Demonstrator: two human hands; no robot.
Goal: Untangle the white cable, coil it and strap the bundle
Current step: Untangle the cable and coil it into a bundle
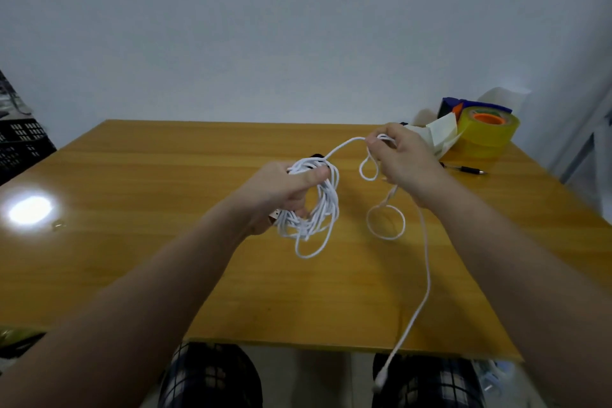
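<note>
where the yellow desk (165, 175) meets the left edge of view, a black slotted crate (20, 139) stands beside it. a bright glare lies on the wood. the left hand (281, 189) grips the coiled part of the white cable (323, 205) just above the desk, thumb pressed over the loops. one strand climbs rightward to the right hand (404, 159), whose fingers (390, 130) pinch it. small loops hang below, and the tail trails off the near desk edge, its plug (379, 381) hanging by a plaid-clad knee. behind that hand lie a white sheet (440, 134), a pen (467, 170), a blue box (463, 106) and a yellow tape roll (490, 132) with an orange core. any print is too blurred to read.
</note>
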